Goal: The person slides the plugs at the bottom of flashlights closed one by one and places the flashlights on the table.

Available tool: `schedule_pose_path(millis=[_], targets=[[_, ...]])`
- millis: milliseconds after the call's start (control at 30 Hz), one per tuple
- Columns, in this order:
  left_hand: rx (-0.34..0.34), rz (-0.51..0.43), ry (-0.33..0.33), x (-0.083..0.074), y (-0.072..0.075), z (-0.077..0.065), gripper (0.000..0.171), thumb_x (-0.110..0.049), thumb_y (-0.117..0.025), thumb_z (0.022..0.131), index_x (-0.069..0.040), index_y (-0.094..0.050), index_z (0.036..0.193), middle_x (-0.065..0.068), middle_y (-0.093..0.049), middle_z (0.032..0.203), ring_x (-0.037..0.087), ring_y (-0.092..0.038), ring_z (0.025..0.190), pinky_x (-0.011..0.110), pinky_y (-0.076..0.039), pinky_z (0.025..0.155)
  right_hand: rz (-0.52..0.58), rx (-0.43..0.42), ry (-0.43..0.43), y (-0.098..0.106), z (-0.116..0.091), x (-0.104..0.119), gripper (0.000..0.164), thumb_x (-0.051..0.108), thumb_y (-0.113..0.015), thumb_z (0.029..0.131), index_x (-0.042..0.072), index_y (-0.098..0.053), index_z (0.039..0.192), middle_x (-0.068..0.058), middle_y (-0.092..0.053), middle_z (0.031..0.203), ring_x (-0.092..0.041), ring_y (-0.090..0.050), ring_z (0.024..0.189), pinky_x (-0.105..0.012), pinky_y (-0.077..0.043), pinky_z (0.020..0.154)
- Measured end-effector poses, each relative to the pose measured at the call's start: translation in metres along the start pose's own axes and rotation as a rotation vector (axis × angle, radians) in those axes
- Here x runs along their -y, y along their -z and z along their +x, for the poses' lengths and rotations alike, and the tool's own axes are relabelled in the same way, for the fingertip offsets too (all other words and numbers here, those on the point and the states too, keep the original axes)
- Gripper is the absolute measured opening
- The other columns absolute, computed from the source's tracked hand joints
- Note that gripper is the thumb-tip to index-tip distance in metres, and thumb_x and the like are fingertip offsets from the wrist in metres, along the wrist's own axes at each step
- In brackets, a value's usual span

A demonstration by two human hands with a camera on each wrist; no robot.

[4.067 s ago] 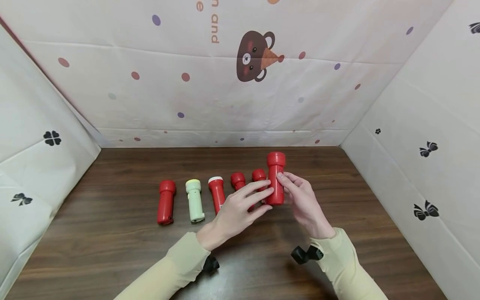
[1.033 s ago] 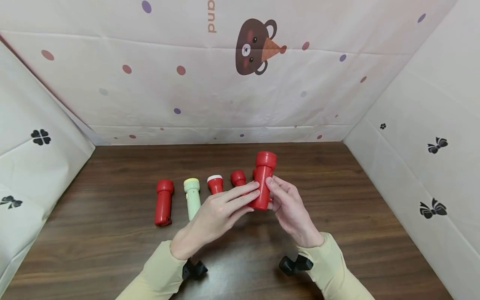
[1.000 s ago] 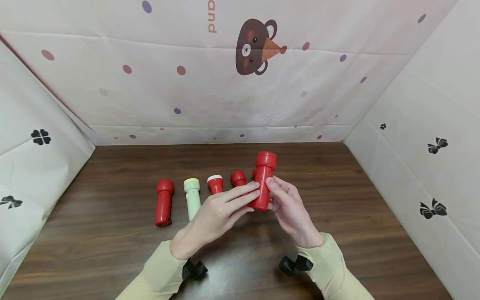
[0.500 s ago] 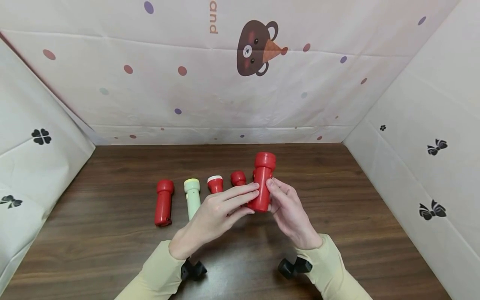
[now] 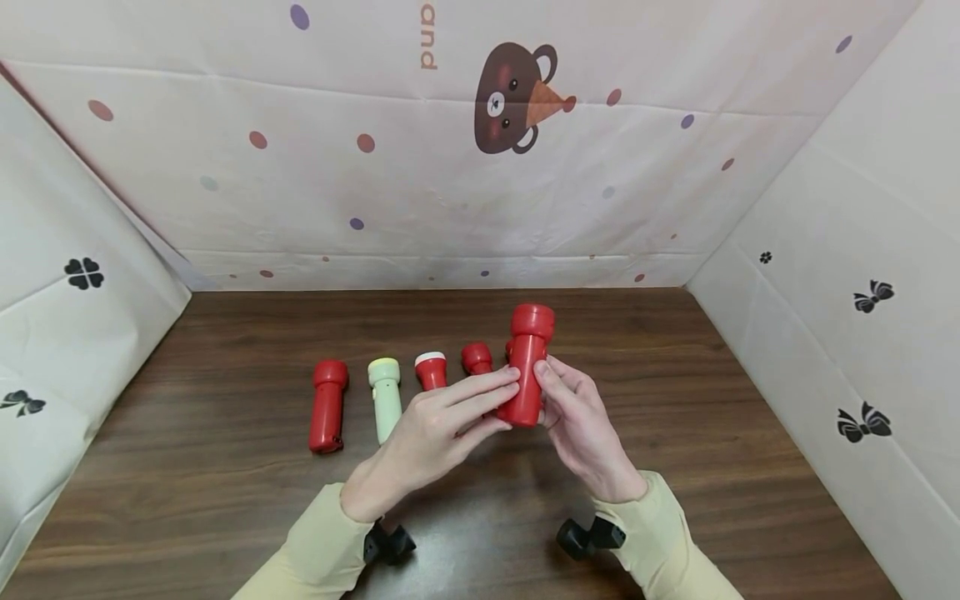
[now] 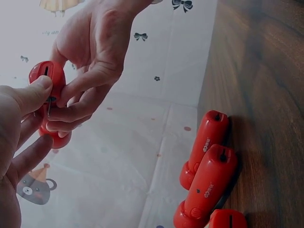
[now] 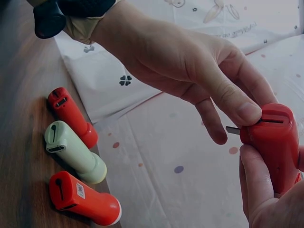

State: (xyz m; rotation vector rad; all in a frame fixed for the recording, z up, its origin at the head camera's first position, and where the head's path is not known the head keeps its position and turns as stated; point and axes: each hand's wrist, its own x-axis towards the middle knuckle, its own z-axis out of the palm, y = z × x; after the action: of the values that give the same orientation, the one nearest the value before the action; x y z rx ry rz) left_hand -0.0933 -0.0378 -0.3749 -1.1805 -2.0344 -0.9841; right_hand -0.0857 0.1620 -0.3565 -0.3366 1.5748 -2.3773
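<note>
Both hands hold a red flashlight (image 5: 529, 362) above the table, its wide head pointing away. My right hand (image 5: 581, 417) grips the body from the right, thumb along its side. From the left, my left hand (image 5: 438, 433) pinches it near the base; the right wrist view shows the left thumb (image 7: 247, 111) on the slotted end. A flat metal prong (image 7: 232, 129) sticks out of the side of the base there. Part of the left hand's grip is hidden behind the flashlight in the head view.
On the wooden table (image 5: 225, 500) lie a red flashlight (image 5: 327, 408), a mint-green flashlight (image 5: 386, 396), a white-rimmed red flashlight (image 5: 431, 369) and a smaller red flashlight (image 5: 477, 358). Another red one is mostly hidden behind the held one. Patterned cloth walls (image 5: 420, 192) enclose the table.
Since the oldest frame, both hands and the held flashlight have shifted left, now covering more of the row. Over the last second the flashlight has only tilted slightly.
</note>
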Motion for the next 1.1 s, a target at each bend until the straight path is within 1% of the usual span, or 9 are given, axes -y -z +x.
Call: schedule_pose_path(millis=[267,467,700,933,1100], targets=[[-0.014,-0.003,0.007,-0.0013,-0.001,0.0004,0.048,-0.024,-0.077,0.079,-0.011,-0.064,0.123,0.004,-0.067,0.125,0.014,-0.066,0.114,0.024,-0.055,0.091,-0.001,-0.004,0.003,-0.0003,-0.0007,0.0008,0.03,0.014,-0.039,0.102,0.006,-0.052,0.128,0.003,-0.069,0.108,-0.008,-0.071,0.092,-0.025,-0.059,0.08],[-0.008,-0.006,0.025,-0.0029,-0.001,-0.0002,0.048,-0.024,-0.077,0.079,-0.012,-0.064,0.124,0.004,-0.067,0.125,0.014,-0.066,0.114,0.025,-0.055,0.091,-0.002,-0.001,0.005,-0.0007,-0.0013,0.0004,0.031,0.013,-0.04,0.102,0.006,-0.052,0.13,0.003,-0.069,0.11,-0.008,-0.071,0.092,-0.024,-0.059,0.079],[-0.022,0.008,0.019,-0.0032,-0.0002,-0.0002,0.048,-0.023,-0.079,0.077,-0.012,-0.065,0.122,0.004,-0.067,0.125,0.014,-0.066,0.113,0.025,-0.055,0.09,0.001,0.007,0.011,-0.002,-0.0004,-0.0007,0.03,0.013,-0.038,0.102,0.007,-0.053,0.127,0.003,-0.07,0.107,-0.008,-0.071,0.092,-0.025,-0.059,0.079],[-0.025,0.003,0.022,-0.0034,-0.0006,0.0001,0.047,-0.025,-0.078,0.078,-0.012,-0.065,0.122,0.004,-0.067,0.124,0.014,-0.066,0.113,0.025,-0.055,0.091,-0.005,-0.011,0.006,-0.0026,-0.001,-0.0011,0.03,0.014,-0.04,0.102,0.008,-0.053,0.128,0.003,-0.07,0.107,-0.008,-0.071,0.091,-0.024,-0.059,0.079],[-0.038,0.0,0.017,-0.0035,-0.002,0.0002,0.048,-0.023,-0.079,0.077,-0.011,-0.066,0.121,0.004,-0.068,0.123,0.014,-0.066,0.112,0.024,-0.055,0.09,0.003,-0.026,0.014,-0.0042,-0.0011,-0.0018,0.028,0.014,-0.04,0.102,0.008,-0.054,0.126,0.004,-0.07,0.105,-0.007,-0.071,0.09,-0.024,-0.059,0.077]])
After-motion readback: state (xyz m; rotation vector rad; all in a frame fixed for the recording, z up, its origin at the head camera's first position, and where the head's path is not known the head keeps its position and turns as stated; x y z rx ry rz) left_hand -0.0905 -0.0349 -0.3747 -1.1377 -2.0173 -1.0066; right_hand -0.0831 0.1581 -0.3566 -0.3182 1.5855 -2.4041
